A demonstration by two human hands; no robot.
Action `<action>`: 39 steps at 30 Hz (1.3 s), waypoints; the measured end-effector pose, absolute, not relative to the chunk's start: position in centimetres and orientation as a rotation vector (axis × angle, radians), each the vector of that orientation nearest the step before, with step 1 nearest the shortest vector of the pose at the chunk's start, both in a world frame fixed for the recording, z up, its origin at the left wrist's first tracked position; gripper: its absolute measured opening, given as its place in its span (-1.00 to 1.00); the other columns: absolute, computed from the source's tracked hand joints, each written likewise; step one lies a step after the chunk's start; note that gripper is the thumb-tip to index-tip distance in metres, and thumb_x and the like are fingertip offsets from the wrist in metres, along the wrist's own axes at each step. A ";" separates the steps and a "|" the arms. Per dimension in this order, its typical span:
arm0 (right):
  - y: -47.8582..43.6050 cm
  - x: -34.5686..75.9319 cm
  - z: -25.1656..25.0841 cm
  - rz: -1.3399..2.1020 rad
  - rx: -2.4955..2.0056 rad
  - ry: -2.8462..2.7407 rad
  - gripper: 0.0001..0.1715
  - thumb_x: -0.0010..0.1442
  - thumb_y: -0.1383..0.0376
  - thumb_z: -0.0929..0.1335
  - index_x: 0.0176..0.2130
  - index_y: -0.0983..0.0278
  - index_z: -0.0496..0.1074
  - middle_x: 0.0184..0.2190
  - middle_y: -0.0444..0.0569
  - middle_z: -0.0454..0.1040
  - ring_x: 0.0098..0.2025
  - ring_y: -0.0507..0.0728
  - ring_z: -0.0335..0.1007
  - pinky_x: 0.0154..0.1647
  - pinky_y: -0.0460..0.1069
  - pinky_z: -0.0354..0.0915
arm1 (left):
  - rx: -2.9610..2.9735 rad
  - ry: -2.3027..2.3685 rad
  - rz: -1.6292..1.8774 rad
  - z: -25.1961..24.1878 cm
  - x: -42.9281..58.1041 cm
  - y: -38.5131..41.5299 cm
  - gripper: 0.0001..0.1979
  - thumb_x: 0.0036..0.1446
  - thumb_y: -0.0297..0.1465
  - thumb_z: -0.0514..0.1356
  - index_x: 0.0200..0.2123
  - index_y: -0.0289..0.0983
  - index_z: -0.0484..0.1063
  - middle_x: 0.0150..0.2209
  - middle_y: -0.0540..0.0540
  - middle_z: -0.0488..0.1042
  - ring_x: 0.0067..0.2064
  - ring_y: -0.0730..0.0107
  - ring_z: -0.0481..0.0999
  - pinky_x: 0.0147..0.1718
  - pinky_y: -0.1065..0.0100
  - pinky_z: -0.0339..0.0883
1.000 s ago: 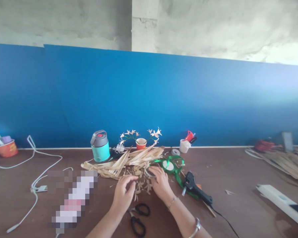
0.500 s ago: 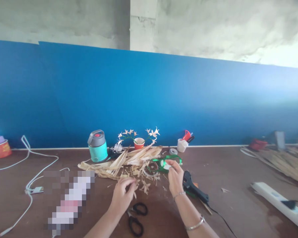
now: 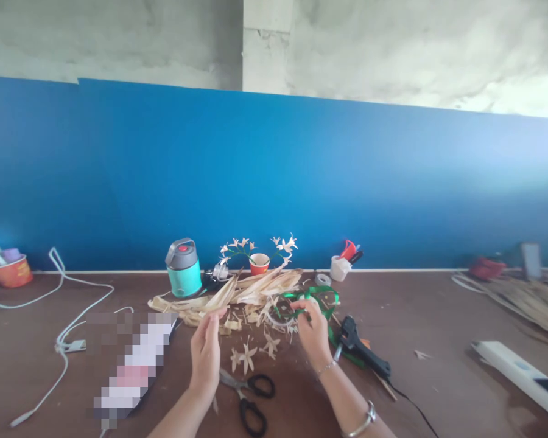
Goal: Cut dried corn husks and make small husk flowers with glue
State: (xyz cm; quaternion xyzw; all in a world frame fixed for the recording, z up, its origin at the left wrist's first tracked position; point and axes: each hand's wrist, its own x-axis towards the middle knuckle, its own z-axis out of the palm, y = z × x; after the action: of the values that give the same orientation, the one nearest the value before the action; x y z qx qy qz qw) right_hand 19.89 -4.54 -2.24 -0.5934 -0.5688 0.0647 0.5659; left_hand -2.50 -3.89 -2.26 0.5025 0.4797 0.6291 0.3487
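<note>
My left hand (image 3: pixel 206 350) is raised over the table with its fingers stretched out and nothing in it. Close to it lie pale straw-coloured husk flowers (image 3: pixel 247 356) and a pair of black-handled scissors (image 3: pixel 242 385), blades partly open. My right hand (image 3: pixel 314 333) is bent at the fingers over a tangle of green ribbon (image 3: pixel 325 294), with the fingertips closed on it; part of the ribbon is hidden behind the hand. A black glue gun (image 3: pixel 363 348) lies to the right of this hand. Dried corn husks (image 3: pixel 269 286) and scraps spread behind both hands.
A red paper cup (image 3: pixel 259 265) holds flower sprigs. A teal flask (image 3: pixel 185 277), a white pen cup (image 3: pixel 340 267) and a tape roll (image 3: pixel 322 279) stand near the blue partition (image 3: pixel 274 170). A blurred phone-like slab (image 3: pixel 139 365) and white cables lie left, a power strip (image 3: pixel 516 368) right.
My left hand has let go of a husk flower, drawn back left and straightened its fingers. The flower now lies on the table. My right hand has moved slightly left over the green ribbon.
</note>
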 end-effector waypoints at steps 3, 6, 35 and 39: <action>-4.5 19.9 -2.4 0.150 -1.405 -1.370 -0.69 -0.08 0.46 0.14 -0.42 0.26 0.39 -0.41 -0.02 0.45 -0.32 0.14 0.34 -0.30 -0.01 0.24 | 1.195 1.303 1.718 -2.0 -3.0 -3.3 -0.67 0.09 -0.16 0.07 -0.34 -0.29 0.45 -0.33 -0.09 0.54 -0.17 0.19 0.47 -0.17 0.32 0.30; -4.4 19.9 -2.6 0.157 -1.415 -1.403 -0.69 -0.06 0.46 0.15 -0.40 0.27 0.40 -0.40 -0.02 0.45 -0.30 0.15 0.35 -0.27 0.00 0.24 | 1.162 1.376 1.776 -2.2 -3.6 -2.5 -0.70 0.06 -0.14 0.11 -0.42 -0.28 0.41 -0.45 -0.02 0.48 -0.30 0.28 0.45 -0.31 0.38 0.29; -4.3 19.2 -2.6 0.117 -1.441 -1.636 -0.71 -0.05 0.49 0.16 -0.49 0.27 0.41 -0.47 -0.03 0.47 -0.32 0.16 0.36 -0.23 0.02 0.21 | 2.379 1.784 1.198 -5.4 -4.0 -0.6 -0.67 0.13 -0.37 0.02 -0.05 -0.18 0.41 -0.02 -0.16 0.45 0.10 0.07 0.30 0.11 -0.13 -0.02; -4.3 19.2 -2.6 0.121 -1.446 -1.639 -0.71 -0.06 0.49 0.16 -0.49 0.27 0.41 -0.48 -0.03 0.47 -0.32 0.16 0.36 -0.24 0.01 0.22 | 2.427 1.782 1.179 -4.8 -3.6 -1.2 -0.56 0.14 -0.41 -0.01 0.12 -0.20 0.21 0.10 -0.18 0.33 0.17 0.06 0.19 0.13 -0.15 -0.09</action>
State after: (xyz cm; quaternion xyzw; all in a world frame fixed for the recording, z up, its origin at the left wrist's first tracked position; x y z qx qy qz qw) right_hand 19.18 -4.34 -2.58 -0.5870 -0.6654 0.0490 0.4586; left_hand -3.60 -1.19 -4.83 0.7499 0.5505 0.3641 -0.0459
